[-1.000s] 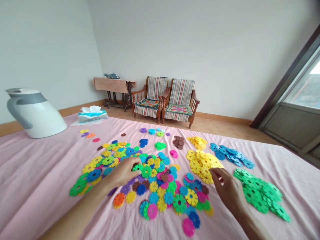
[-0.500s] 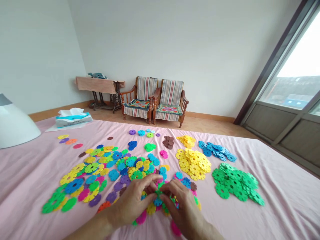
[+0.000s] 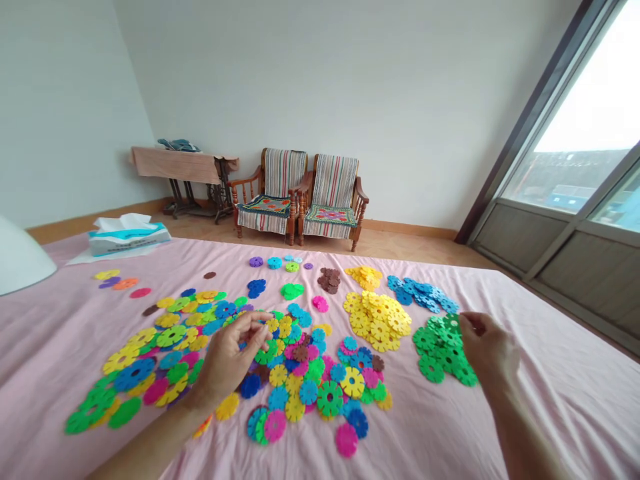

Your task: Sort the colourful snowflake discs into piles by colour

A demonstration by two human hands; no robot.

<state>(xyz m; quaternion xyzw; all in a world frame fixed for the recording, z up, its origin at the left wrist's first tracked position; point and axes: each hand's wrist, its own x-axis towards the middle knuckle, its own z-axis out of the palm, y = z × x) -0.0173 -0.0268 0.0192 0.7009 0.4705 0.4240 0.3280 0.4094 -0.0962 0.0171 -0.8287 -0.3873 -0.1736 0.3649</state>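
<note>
My right hand (image 3: 487,343) is at the right, its thumb and fingers pinched at the upper edge of the pile of green notched plastic discs (image 3: 443,350). A green disc (image 3: 454,321) shows at its fingertips. My left hand (image 3: 233,350) hovers over a spread of mixed-colour notched discs (image 3: 295,380), its fingers loosely curved and the thumb apart from the index finger. Nothing shows between them. Large green disc (image 3: 330,398) and yellow disc (image 3: 353,382) lie on top of the mixed spread.
Sorted piles of yellow discs (image 3: 377,320), blue discs (image 3: 423,293) and brown discs (image 3: 329,280) lie on the pink cloth (image 3: 410,427). A tissue box (image 3: 129,237) and a white rounded object (image 3: 23,260) stand at left. Two wooden chairs (image 3: 333,193) are beyond.
My hands were together over the mixed discs and have parted. The right hand has moved right to the green pile, the left slightly left and up. The view has shifted a little.
</note>
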